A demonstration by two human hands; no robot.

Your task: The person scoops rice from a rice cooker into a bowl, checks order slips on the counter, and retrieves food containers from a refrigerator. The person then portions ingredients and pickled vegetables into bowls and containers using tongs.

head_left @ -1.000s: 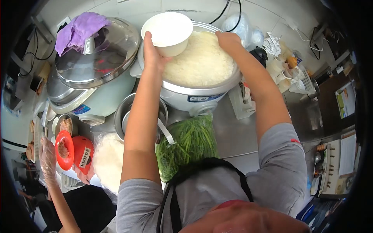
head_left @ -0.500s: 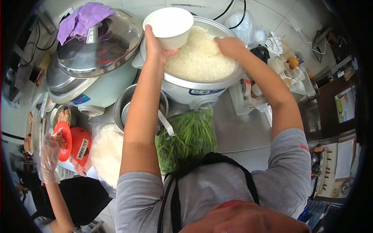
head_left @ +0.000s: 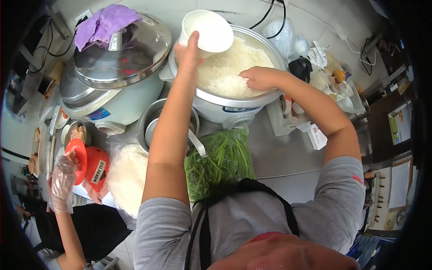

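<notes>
My left hand grips a white bowl by its side, tilted over the rear left rim of a large rice cooker. The inside of the bowl looks white, with no contents I can make out. White rice fills the cooker. At the front right of the rice, my right hand has its fingers closed and pointing left at the rice surface. Whatever it holds is hidden; a rice scoop may be under the fingers, but I cannot make it out.
A lidded second cooker with a purple cloth stands left. Nearer are a metal pot, bagged greens and a white bag. A co-worker's gloved hand is beside an orange bowl. A black kettle stands right.
My right hand has moved from the cooker's far right side toward its front, and the rice surface has changed shape. The white bowl has shifted right and tilted. The co-worker's gloved hand has moved slightly.
</notes>
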